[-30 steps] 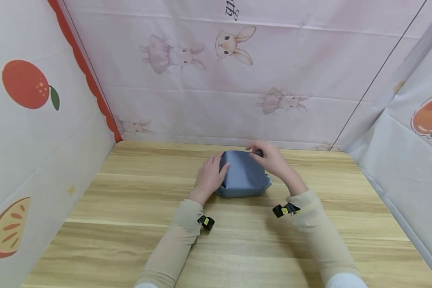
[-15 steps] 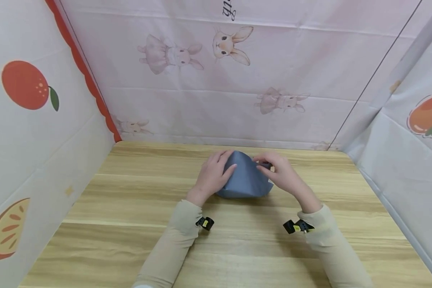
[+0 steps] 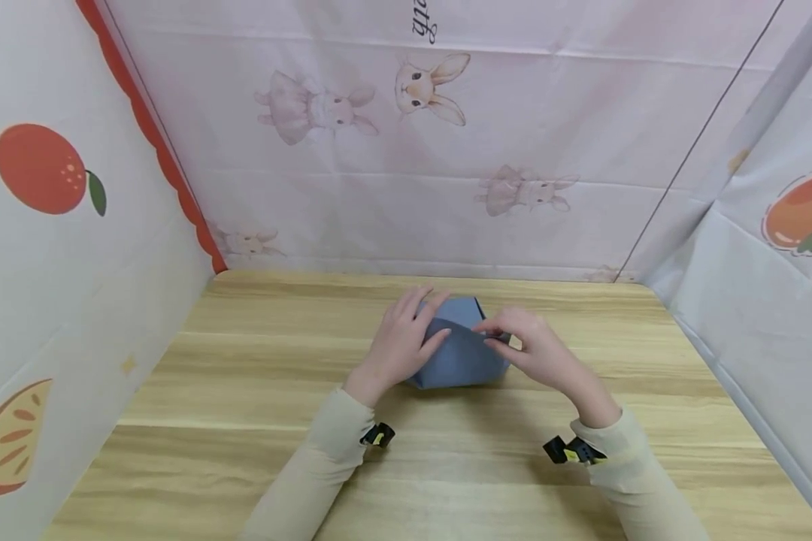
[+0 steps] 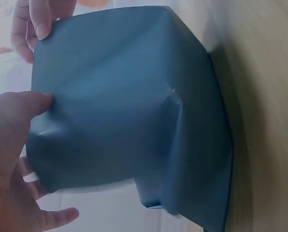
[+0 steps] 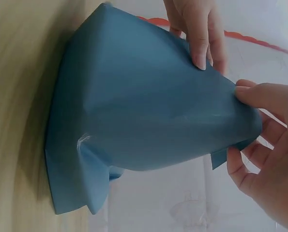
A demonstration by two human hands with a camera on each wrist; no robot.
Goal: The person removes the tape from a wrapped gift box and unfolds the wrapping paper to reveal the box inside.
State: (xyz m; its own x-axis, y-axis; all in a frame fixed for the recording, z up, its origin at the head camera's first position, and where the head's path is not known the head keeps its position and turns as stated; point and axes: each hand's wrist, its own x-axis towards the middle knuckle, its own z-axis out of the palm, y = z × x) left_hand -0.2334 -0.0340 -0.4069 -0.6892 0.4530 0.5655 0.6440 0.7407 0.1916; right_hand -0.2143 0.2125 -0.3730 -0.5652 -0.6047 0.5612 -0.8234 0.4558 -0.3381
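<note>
A blue-grey, soft-walled pouch [image 3: 456, 364] with a flat base stands on the wooden table [image 3: 243, 376], its mouth parted at the top. My left hand [image 3: 395, 342] pinches the rim at the left, thumb on the near wall and fingers over the mouth side. At the right corner of the same rim, my right hand [image 3: 537, 353] grips the edge between thumb and fingers. Up close in the right wrist view, the near wall of the pouch [image 5: 148, 96] curves outward between both hands. A folded flap [image 5: 95, 181] sticks out near its base. The inside is mostly hidden.
A pale pink cloth wall [image 3: 379, 225] with printed rabbits rises behind the table. White fruit-printed cloths stand at the left [image 3: 95, 263] and right [image 3: 751, 248]. A small black camera is strapped to each wrist.
The right hand has drawn the near rim of the pouch toward me and slightly right, so the mouth has opened and the far wall shows. The left hand has shifted slightly inward along the rim.
</note>
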